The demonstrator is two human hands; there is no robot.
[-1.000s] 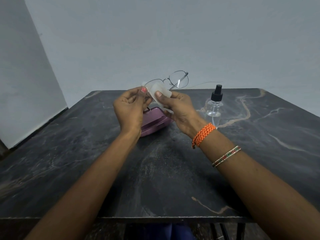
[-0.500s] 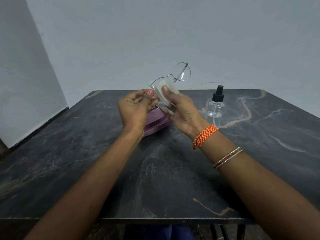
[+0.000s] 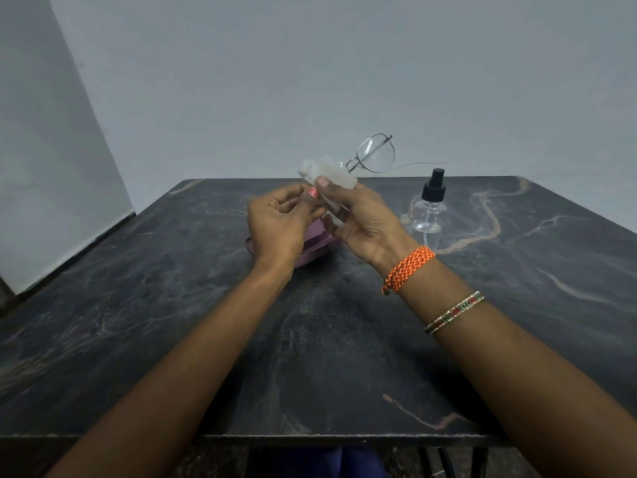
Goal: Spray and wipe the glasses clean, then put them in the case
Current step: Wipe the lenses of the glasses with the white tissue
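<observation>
White cloth [image 3: 327, 175] pinched around glasses [image 3: 374, 153].

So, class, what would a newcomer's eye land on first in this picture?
Probably the wire-rimmed glasses raised above the table's far edge, one lens wrapped in a white cloth pinched by the right hand, while the left hand holds the frame. Next, the clear spray bottle standing at right, and the purple case behind the hands.

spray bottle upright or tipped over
Upright: the spray bottle stands on the table with its black nozzle on top, right of both hands, untouched.
</observation>
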